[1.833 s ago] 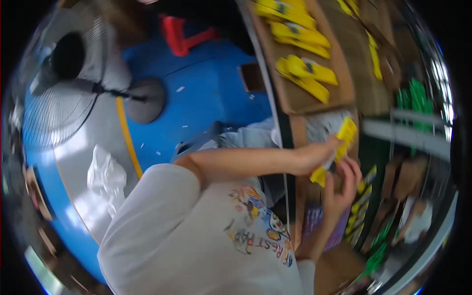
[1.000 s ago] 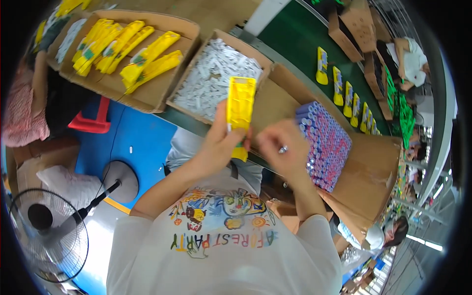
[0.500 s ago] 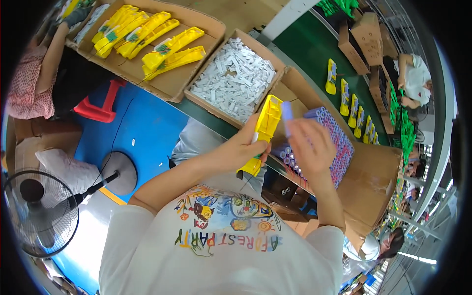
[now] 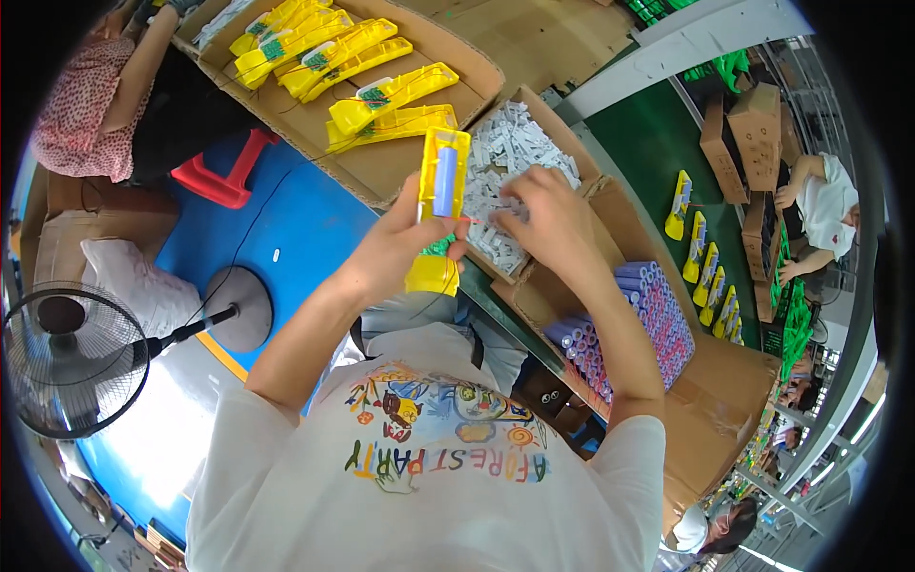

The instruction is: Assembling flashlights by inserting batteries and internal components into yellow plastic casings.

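Observation:
My left hand (image 4: 393, 250) is closed around a yellow plastic housing (image 4: 461, 157), held upright in front of my chest. A purple cylindrical battery cell (image 4: 444, 181) lies in its upper part, and a green circuit board (image 4: 439, 246) shows below my fingers. Over a cardboard box of small white plastic pieces (image 4: 503, 143) reaches my right hand (image 4: 551, 221). Its fingers are bent, with thumb and index apart, and nothing plainly shows between them. A short red wire (image 4: 474, 220) sticks out from the housing toward that hand.
A carton (image 4: 335, 165) of yellow housings stands at the far left. Many purple cells (image 4: 658, 310) fill a box at right. More yellow housings (image 4: 706, 274) line a green conveyor. Co-workers sit at left and right; a fan (image 4: 71, 362) stands at lower left.
The purple cell has gone from my right hand into the yellow housing. My left hand has moved left with the housing, and my right hand has shifted left over the white pieces.

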Tool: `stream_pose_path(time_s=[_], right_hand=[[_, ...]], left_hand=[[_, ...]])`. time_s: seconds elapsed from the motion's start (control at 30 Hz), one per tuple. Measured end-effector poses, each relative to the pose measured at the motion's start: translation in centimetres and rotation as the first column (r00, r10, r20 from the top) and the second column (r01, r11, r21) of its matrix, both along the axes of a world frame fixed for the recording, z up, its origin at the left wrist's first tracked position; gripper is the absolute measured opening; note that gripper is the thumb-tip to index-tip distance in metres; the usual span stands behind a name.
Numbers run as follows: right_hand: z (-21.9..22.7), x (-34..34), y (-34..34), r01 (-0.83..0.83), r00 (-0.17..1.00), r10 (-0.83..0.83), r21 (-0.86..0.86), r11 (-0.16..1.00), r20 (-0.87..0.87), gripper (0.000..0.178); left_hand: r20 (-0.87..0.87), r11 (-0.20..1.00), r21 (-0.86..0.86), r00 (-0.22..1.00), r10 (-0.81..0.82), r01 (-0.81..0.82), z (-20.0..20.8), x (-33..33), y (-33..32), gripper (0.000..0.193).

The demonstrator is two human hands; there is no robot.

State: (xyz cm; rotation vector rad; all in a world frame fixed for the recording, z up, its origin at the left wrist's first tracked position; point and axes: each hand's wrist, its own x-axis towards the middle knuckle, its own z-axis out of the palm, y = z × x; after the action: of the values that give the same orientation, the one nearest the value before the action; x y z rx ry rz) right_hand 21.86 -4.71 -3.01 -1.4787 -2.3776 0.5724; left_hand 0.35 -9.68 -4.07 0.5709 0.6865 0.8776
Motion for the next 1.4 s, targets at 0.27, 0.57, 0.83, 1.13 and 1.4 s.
stream_pose_path(time_s=[0.27, 0.57, 0.83, 1.13, 1.4], right_hand=[[-0.3, 0.7, 0.1, -0.053, 0.994, 0.057, 0.044, 0.998, -0.095, 0.012], [-0.3, 2.0, -0.2, 0.193, 0.803, -0.312, -0.274, 0.942, -0.508, 0.017], [0.6, 1.6, -1.3, 0.044, 0.574, -0.464, -0.54, 0.84, -0.675, 0.023], [3.3, -0.6, -2.8, 0.136, 0.54, -0.455, -0.46, 0.877, -0.708, 0.029], [0.4, 8.3, 0.6, 0.273, 0.792, -0.286, -0.106, 0.956, -0.54, 0.022]], left_hand=[[0.07, 0.999, -0.053, 0.998, -0.001, 0.005, -0.9, 0.0, -1.9, 0.06], [0.143, 0.978, -0.103, 0.976, -0.167, 0.182, -1.1, 1.3, -2.6, 0.048], [0.015, 0.984, 0.052, 0.985, -0.173, 0.172, -2.0, 3.0, -3.1, 0.043], [-0.238, 0.929, 0.283, 0.956, -0.174, 0.239, -1.4, 2.7, -2.9, 0.036], [-0.185, 0.719, 0.609, 0.942, -0.281, 0.334, -1.0, 2.3, 2.3, 0.038]])
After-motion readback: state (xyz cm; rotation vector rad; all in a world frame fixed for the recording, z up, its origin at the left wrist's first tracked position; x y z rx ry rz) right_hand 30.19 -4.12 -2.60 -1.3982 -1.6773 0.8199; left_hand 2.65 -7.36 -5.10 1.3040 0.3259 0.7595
